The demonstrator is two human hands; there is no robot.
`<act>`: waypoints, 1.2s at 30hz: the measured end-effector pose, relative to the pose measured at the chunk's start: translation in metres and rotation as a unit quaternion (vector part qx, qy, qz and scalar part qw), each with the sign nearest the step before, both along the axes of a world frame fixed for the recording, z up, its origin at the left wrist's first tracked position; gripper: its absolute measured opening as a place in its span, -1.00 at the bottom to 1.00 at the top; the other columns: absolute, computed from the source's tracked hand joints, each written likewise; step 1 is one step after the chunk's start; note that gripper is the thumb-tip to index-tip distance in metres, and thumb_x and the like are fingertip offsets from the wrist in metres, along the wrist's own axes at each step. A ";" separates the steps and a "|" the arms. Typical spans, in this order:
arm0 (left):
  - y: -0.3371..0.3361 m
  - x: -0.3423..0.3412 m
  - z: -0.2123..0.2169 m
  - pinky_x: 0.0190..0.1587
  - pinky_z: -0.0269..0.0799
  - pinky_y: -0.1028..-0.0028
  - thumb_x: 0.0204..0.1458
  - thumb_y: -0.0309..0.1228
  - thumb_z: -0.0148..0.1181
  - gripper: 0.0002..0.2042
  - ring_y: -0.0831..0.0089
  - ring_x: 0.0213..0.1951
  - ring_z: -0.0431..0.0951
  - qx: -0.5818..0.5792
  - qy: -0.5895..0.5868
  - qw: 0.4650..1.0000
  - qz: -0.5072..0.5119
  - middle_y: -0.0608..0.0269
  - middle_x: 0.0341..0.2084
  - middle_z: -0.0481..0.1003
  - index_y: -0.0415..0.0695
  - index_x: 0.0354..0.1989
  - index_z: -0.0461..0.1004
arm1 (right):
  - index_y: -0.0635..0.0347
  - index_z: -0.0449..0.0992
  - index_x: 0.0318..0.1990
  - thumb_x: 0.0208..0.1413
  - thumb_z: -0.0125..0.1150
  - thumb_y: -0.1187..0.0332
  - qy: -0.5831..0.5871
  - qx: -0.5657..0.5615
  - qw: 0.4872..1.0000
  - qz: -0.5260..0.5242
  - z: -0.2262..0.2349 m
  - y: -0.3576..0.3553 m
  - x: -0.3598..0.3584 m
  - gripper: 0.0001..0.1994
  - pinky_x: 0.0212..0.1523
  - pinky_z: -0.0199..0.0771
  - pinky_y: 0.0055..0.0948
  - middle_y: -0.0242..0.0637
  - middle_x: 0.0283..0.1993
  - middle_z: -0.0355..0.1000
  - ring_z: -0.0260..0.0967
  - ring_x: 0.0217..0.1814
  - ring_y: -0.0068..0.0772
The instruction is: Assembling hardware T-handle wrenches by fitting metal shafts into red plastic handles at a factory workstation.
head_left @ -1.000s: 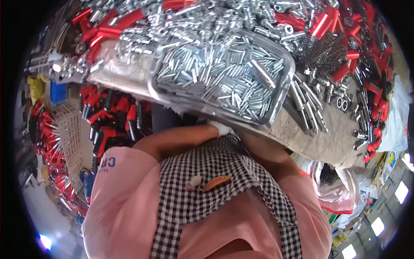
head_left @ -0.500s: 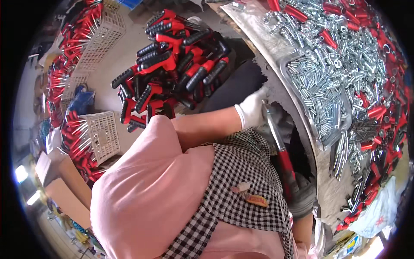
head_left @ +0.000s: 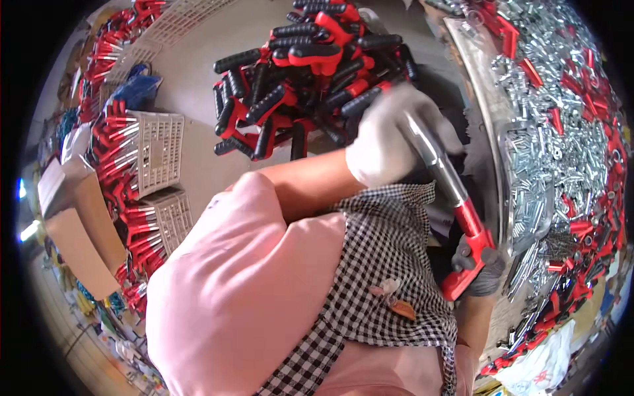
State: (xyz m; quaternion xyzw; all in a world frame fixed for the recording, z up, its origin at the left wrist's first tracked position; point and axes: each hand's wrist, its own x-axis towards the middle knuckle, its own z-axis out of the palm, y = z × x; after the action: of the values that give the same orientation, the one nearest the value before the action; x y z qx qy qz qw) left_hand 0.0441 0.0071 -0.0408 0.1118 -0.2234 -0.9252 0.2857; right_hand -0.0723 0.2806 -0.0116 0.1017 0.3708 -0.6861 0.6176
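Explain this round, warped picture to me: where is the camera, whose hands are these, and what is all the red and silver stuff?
The camera sits on a person's head and looks down through a fisheye lens, so straight edges bend and the person's own pink sleeve and checked apron fill the middle.

The left hand, in a white glove, grips the upper end of a silver metal tube. The right hand, in a grey glove, holds the red fitting at the tube's lower end.

Above the hands lies a heap of black and red handles. On the right, a metal tray and the bench around it hold many small silver parts mixed with red pieces. On the left stand white plastic baskets with more red-handled pieces, and a cardboard box.
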 end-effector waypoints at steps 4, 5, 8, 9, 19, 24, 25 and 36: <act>0.003 0.030 0.007 -0.04 0.41 -0.09 0.22 -0.02 -0.03 -0.60 -0.06 -0.21 0.51 0.319 -0.130 0.938 0.024 -0.08 -0.36 0.48 -0.20 -0.24 0.35 | 0.34 0.27 0.23 -0.07 0.39 0.25 0.288 0.028 0.947 0.139 0.027 -0.068 -0.006 -0.30 -0.43 0.60 -0.21 -0.06 -0.19 0.43 0.47 -0.45 -0.26; 0.011 0.034 -0.004 -0.03 0.41 -0.09 0.21 -0.12 0.04 -0.68 0.00 -0.21 0.51 0.255 -0.127 0.958 0.036 -0.02 -0.37 0.47 -0.18 -0.21 0.33 | 0.32 0.29 0.24 -0.11 0.39 0.30 0.433 0.044 0.871 0.227 0.029 -0.083 -0.002 -0.30 -0.33 0.59 -0.28 -0.01 -0.13 0.47 0.51 -0.34 -0.22; -0.007 0.052 -0.025 -0.04 0.44 -0.04 0.20 -0.22 0.05 -0.78 0.13 -0.21 0.52 0.273 -0.141 0.952 0.007 0.08 -0.34 0.45 -0.13 -0.22 0.33 | 0.29 0.28 0.26 -0.14 0.38 0.38 0.649 0.035 0.658 0.381 0.047 -0.142 0.016 -0.28 -0.10 0.55 -0.27 0.04 -0.02 0.48 0.53 -0.12 -0.09; -0.013 0.057 -0.025 -0.02 0.43 0.00 0.21 -0.22 0.00 -0.76 0.13 -0.20 0.52 0.273 -0.151 0.950 0.028 0.07 -0.33 0.47 -0.15 -0.17 0.34 | 0.28 0.26 0.28 -0.12 0.37 0.41 0.720 0.014 0.538 0.439 0.050 -0.160 0.023 -0.28 0.03 0.51 -0.20 0.04 0.04 0.45 0.50 -0.01 0.00; -0.083 0.107 0.002 0.00 0.45 0.08 0.05 0.16 0.12 -0.38 0.05 -0.20 0.50 0.319 -0.259 0.900 0.147 0.00 -0.31 0.47 -0.28 -0.14 0.34 | 0.16 0.27 0.31 -0.03 0.36 0.44 0.686 -0.132 0.618 0.362 0.001 -0.244 0.050 -0.32 0.02 0.49 -0.38 -0.12 0.08 0.45 0.47 0.01 -0.31; -0.151 0.163 0.004 -0.32 0.52 0.34 0.10 -0.26 0.16 -0.76 0.38 -0.47 0.55 -0.152 -0.505 0.838 -0.139 0.25 -0.51 0.51 -0.19 -0.24 0.48 | 0.16 0.30 0.29 0.02 0.36 0.37 0.664 -0.108 0.659 0.336 -0.010 -0.214 0.028 -0.36 0.01 0.48 -0.37 -0.10 0.04 0.47 0.47 -0.01 -0.32; -0.156 0.158 0.016 -0.31 0.52 0.32 0.08 -0.25 0.17 -0.74 0.31 -0.46 0.58 -0.302 -0.591 0.724 -0.186 0.18 -0.51 0.54 -0.21 -0.21 0.49 | 0.16 0.30 0.29 0.02 0.36 0.35 0.648 -0.067 0.677 0.344 -0.013 -0.205 0.024 -0.37 0.01 0.48 -0.38 -0.11 0.02 0.48 0.47 -0.01 -0.33; -0.161 0.128 -0.052 -0.23 0.45 0.08 0.07 -0.15 0.16 -0.65 -0.09 -0.29 0.54 -0.690 -0.629 0.334 -0.128 -0.07 -0.40 0.55 -0.17 -0.11 0.48 | 0.18 0.33 0.24 0.05 0.30 0.22 0.708 0.004 0.600 0.373 -0.039 -0.128 0.032 -0.41 0.06 0.45 -0.26 -0.08 -0.01 0.49 0.47 0.02 -0.15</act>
State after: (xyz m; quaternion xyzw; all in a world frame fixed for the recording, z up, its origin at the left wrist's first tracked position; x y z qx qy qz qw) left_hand 0.1724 -0.1541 -0.0931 0.3934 -0.9073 -0.1207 -0.0862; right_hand -0.0402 0.1524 -0.0505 -0.5605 0.7002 -0.2516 0.3636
